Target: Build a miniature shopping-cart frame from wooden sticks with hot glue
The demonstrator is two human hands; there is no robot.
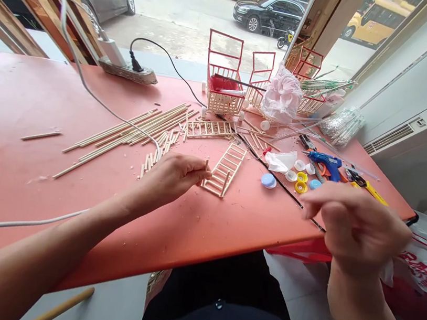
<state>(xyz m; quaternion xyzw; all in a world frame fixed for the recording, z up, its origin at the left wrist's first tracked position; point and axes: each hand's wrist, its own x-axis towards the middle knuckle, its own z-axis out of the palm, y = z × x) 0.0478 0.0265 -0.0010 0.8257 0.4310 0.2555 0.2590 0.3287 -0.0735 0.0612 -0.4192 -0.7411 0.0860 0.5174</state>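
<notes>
Left hand (182, 170) pinching one short stick (206, 167) upright

Thumb and fingertips are closing tightly on this single stick, leaving hardly any gap, at the near left corner of a ladder-like frame (224, 171). One right hand (358, 228) is hanging over the table's right edge, fingers curling toward the thumb; it is blurring, so whether anything sits in its grip cannot be told.

The frame is lying flat on the pink table (172, 228), just beside the left fingertips, its long axis running away from the person and slanting to the right. The pinched stick is standing roughly vertical, and a second upright stick (226, 182) is rising from the near right corner. Behind, another ladder-like piece (212, 129) is lying with its long axis running left to right.

Seven bottle caps are gathering on the right: two yellow (301, 187), two blue (268, 181) and three white (291, 176). One blue glue gun (325, 160) is lying beyond them. Three red-handled carts (225, 100) are standing at the back, one pink-white bag (284, 93) partly hiding them. Long sticks (133, 135), too overlapped to count, are pointing away and rightward.
</notes>
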